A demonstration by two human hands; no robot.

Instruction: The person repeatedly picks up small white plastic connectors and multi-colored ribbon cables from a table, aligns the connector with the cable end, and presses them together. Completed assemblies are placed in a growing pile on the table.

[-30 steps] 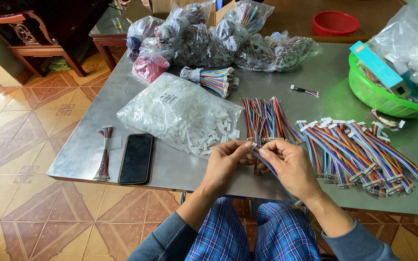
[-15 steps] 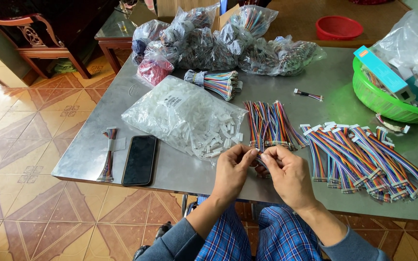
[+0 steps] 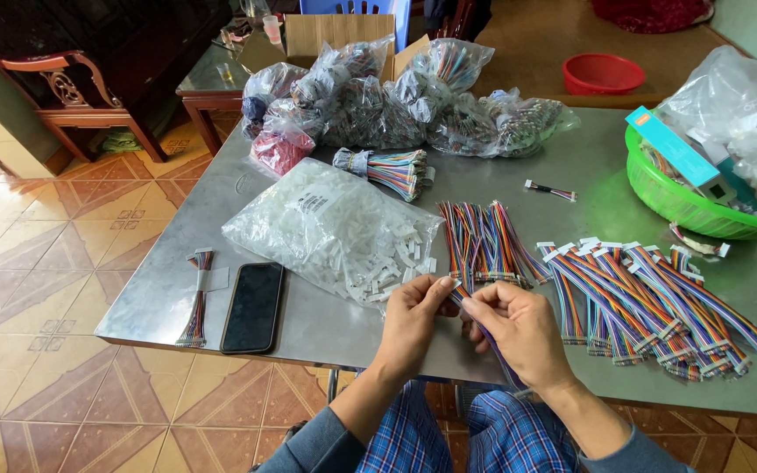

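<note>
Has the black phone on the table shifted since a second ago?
No. The black phone lies in the same spot, between the small wire bundle and the bag of white connectors; only the camera moved.

Rainbow-striped ribbon cable bundles [image 3: 650, 302] with white end plugs; clear bag of white plastic connectors [image 3: 335, 229]; glossy black slab phone [image 3: 253, 307]; bright green plastic basket [image 3: 685, 203]; red round bowl [image 3: 603, 73]; dull grey metal table [image 3: 589, 166]; blue plaid trousers [image 3: 449, 434]; orange patterned floor tiles [image 3: 37, 271].
</note>
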